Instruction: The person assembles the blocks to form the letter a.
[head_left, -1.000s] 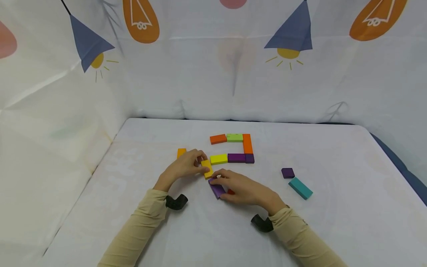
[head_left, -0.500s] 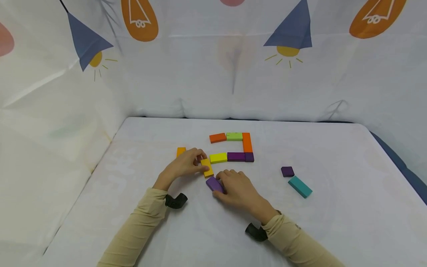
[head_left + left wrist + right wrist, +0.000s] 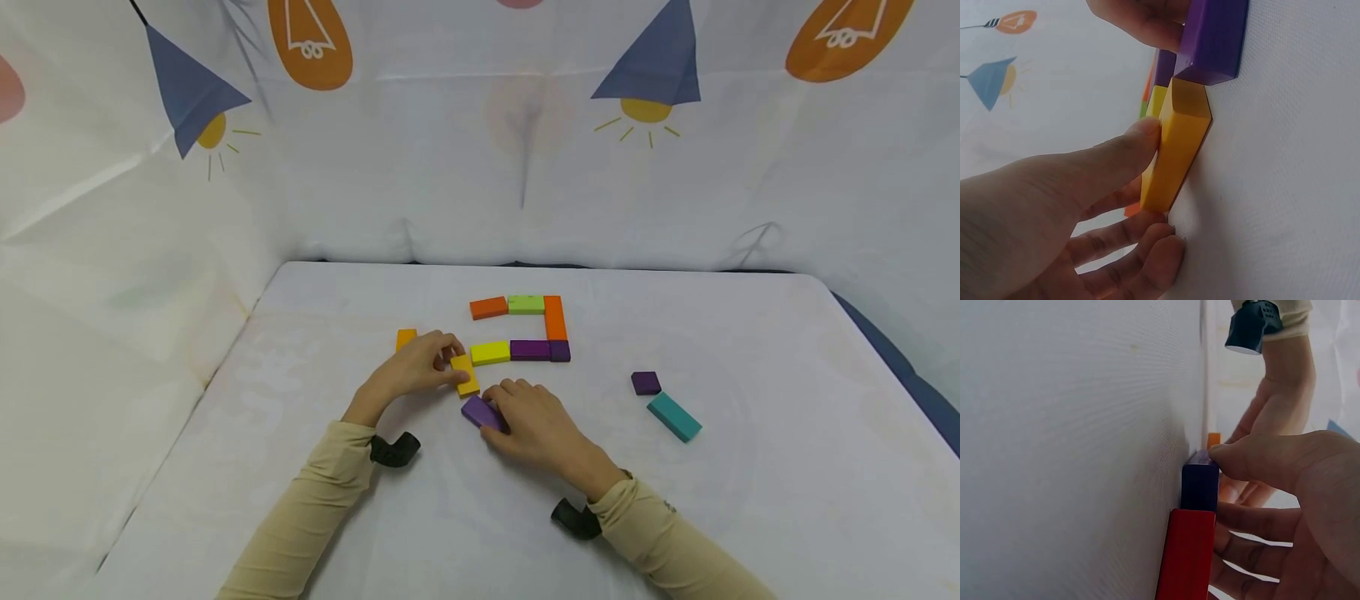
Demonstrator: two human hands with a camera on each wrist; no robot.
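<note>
My left hand (image 3: pixel 412 367) pinches an amber block (image 3: pixel 1182 144) by its two ends, thumb near and fingers far. A purple block (image 3: pixel 482 412) lies at that block's near end, almost corner to corner with it. The thumb and fingers of my right hand (image 3: pixel 536 429) grip this purple block. Beneath the right palm is a red block (image 3: pixel 1188 556), end to end with the purple one in the right wrist view and hidden in the head view. Just beyond the amber block begins a yellow block (image 3: pixel 491 352), followed by a dark purple block (image 3: pixel 530 350).
The row turns at a small purple block (image 3: pixel 559 350), up an orange block (image 3: pixel 555 317), then left along a lime block (image 3: pixel 527 305) and a red-orange block (image 3: pixel 489 307). Another orange block (image 3: pixel 406 337) lies behind the left hand. A dark purple block (image 3: pixel 646 383) and a teal block (image 3: pixel 674 417) lie right.
My right hand has drawn back slightly and turned the purple block, whose near end swung right; the red block went out of sight under the hand. My left hand has stayed on the amber block.
</note>
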